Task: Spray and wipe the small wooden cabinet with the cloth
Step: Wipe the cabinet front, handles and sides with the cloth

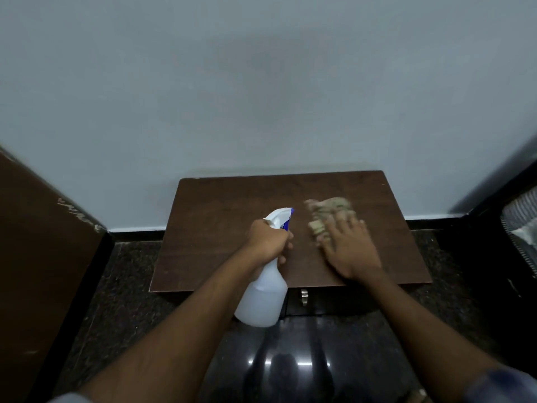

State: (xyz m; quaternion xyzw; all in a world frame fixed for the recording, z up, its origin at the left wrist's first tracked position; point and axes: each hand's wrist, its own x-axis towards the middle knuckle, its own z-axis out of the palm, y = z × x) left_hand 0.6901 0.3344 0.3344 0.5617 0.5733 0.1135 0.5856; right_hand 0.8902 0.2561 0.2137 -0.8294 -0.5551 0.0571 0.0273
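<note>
The small wooden cabinet point(220, 228) stands against the wall, its dark brown top facing me. My left hand point(268, 241) grips the neck of a white spray bottle point(263, 301) with a blue-tipped nozzle, held over the cabinet's front middle and pointing toward the wall. My right hand point(351, 251) lies flat, fingers spread, pressing a crumpled beige cloth point(328, 212) onto the right half of the top. The cloth looks blurred by motion. A metal handle point(304, 296) shows on the cabinet front, below my right wrist.
A tall dark wooden panel point(37, 257) rises at the left. A dark piece of furniture with striped fabric point(520, 225) sits at the right edge. The glossy black floor point(290, 359) reflects light below the cabinet. A pale wall point(261, 82) fills the background.
</note>
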